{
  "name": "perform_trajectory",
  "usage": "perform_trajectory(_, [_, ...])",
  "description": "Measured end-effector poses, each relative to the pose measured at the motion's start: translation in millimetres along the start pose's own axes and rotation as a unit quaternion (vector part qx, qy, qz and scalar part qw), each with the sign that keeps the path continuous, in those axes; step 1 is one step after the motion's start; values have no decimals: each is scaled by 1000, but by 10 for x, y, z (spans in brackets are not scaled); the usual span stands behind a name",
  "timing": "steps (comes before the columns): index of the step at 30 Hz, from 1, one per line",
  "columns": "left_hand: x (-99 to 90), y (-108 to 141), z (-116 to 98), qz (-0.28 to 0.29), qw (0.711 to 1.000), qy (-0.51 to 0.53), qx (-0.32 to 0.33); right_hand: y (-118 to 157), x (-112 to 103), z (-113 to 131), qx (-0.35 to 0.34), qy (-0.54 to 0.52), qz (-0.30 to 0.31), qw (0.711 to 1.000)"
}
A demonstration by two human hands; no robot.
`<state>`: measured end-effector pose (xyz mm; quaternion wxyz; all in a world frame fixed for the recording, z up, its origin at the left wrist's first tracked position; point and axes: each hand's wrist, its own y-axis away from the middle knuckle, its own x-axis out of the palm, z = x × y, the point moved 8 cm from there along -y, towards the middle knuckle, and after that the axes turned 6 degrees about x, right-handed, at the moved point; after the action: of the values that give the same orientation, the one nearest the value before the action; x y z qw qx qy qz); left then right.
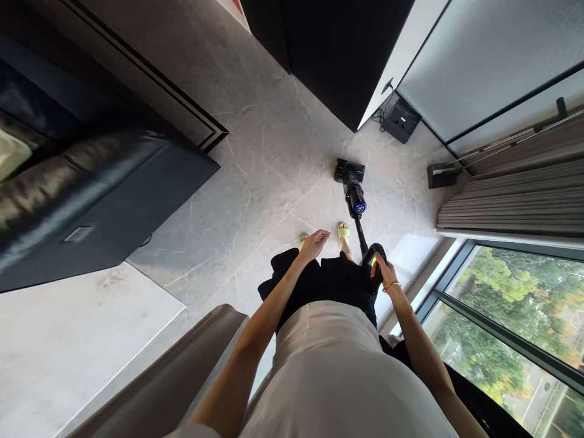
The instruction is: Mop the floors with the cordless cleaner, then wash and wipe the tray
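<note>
My right hand wraps round the black loop handle of an upright cordless floor cleaner. A gold-coloured bracelet circles that wrist. From the handle, a thin dark pole runs forward to the cleaner's body, where a small round display glows blue. The wide black cleaning head rests on the grey marble-patterned floor. My left hand hangs in the air in front of my dark shorts, with nothing in it. Its fingers are loosely stretched, apart from the cleaner.
A black leather sofa stands at the left beside a pale rug. Ahead rises a dark cabinet. A black box with cables lies near the wall. Grey curtains and a large window line the right.
</note>
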<state>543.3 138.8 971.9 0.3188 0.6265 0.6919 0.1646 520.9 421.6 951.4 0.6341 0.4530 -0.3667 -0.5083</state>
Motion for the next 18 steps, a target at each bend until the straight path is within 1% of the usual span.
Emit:
perform_trajectory(3, [0, -4, 0, 2, 1000, -2, -8, -13, -12, 19, -29, 50, 0, 998])
perform_trajectory(6, [2, -16, 21, 1, 1000, -2, -12, -36, -30, 7, -36, 72, -3, 997])
perform_trajectory(12, [10, -32, 51, 0, 1000, 3, -8, -52, -31, -4, -33, 83, -6, 996])
perform_trajectory(18, [41, -45, 36, 2, 1000, -4, -2, -24, -20, 6, -32, 77, -10, 996])
